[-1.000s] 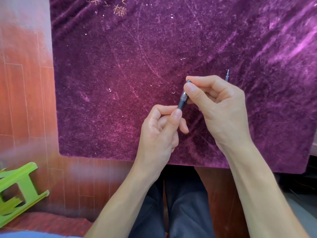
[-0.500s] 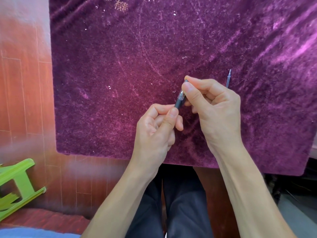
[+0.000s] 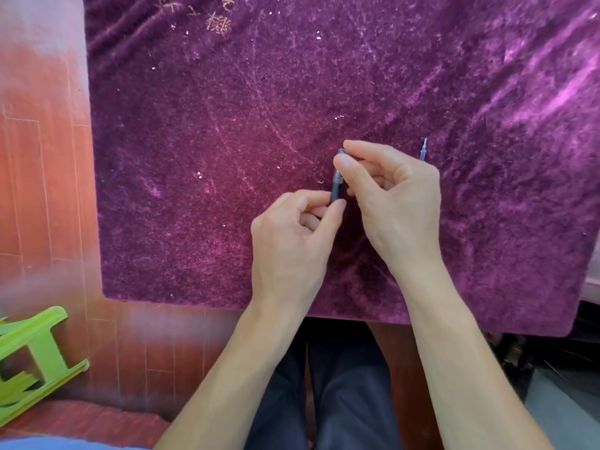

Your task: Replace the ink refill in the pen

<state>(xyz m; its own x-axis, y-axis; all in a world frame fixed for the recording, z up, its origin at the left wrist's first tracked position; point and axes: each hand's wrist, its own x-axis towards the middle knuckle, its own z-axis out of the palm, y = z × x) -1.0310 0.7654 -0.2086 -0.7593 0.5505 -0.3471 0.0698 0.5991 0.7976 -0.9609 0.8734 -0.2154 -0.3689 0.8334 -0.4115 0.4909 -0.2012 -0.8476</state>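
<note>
Gripping a dark pen [image 3: 336, 186] at frame centre, both hands are closed on it: the left hand [image 3: 292, 245] pinches its lower end, the right hand [image 3: 397, 206] clamps thumb and forefinger on its clear upper end. The pen stands nearly upright in the picture, above a purple velvet cloth [image 3: 227, 141]. A thin refill [image 3: 423, 150] shows just beyond the right hand, its lower length hidden by the knuckles; whether it is held or lying on the cloth cannot be told. Cloth left and above is open. Its near edge crosses below the wrists. A green stool [image 3: 35, 355] is cut off at lower left on the wooden floor [image 3: 42, 190].
</note>
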